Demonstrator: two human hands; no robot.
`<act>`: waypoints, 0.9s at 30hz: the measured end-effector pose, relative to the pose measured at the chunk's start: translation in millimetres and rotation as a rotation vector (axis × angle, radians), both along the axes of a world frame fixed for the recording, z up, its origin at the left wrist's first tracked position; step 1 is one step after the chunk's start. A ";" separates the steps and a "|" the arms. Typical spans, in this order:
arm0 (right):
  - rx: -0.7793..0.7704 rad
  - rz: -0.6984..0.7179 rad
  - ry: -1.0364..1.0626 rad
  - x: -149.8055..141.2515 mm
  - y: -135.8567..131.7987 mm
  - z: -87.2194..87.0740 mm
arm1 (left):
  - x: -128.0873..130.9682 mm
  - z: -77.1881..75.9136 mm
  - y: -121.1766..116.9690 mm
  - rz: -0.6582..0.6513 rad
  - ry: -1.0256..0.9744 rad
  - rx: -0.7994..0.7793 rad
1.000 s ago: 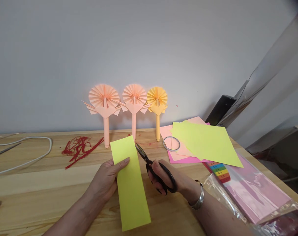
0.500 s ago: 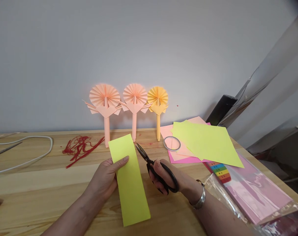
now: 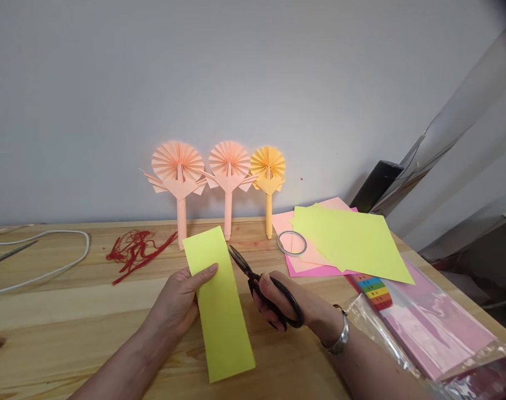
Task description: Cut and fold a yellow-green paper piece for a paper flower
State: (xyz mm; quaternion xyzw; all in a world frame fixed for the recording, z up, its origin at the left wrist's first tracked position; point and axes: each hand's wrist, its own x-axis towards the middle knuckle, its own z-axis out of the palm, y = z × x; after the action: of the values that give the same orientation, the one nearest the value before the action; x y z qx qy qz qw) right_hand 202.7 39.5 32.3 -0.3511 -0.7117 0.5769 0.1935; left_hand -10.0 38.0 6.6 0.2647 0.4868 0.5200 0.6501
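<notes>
My left hand (image 3: 175,300) grips a long yellow-green paper strip (image 3: 219,316), with the thumb lying across its left edge. The strip looks folded in layers and stands tilted over the wooden table (image 3: 69,311). My right hand (image 3: 278,300) is closed around the finger loops of black-handled scissors (image 3: 263,286). Their steel blades (image 3: 239,261) point up and to the left, close beside the strip's right edge. I cannot tell whether they touch the paper. A silver bracelet (image 3: 340,339) circles my right wrist.
Several paper fans (image 3: 228,166) stand against the wall behind red yarn (image 3: 138,253). To the right lie a tape roll (image 3: 292,243), stacked coloured sheets (image 3: 345,239), and pink paper in plastic (image 3: 434,333). A white cable (image 3: 44,261) lies at the left.
The paper strip has risen slightly and its top has tilted further left. The scissors and both hands have shifted only a little.
</notes>
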 end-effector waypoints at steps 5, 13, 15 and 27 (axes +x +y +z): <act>-0.009 0.009 0.006 0.0 0.1 1.2 | 1.3 0.2 1.5 0.002 0.005 0.006; -0.013 0.000 -0.029 -1.0 -0.3 2.5 | 0.9 -0.6 -0.8 0.026 0.019 0.010; -0.017 -0.005 -0.039 -1.3 -0.8 2.6 | 0.7 -0.5 -0.6 0.034 0.024 0.007; -0.029 -0.015 -0.072 -3.0 -0.2 3.4 | 2.1 0.4 2.7 0.058 0.053 0.006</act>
State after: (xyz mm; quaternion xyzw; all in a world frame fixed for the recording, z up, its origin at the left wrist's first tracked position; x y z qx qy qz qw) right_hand 199.7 39.3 35.7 -0.3795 -0.7072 0.5727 0.1668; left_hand -7.9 40.7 6.9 0.2661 0.5096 0.5329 0.6209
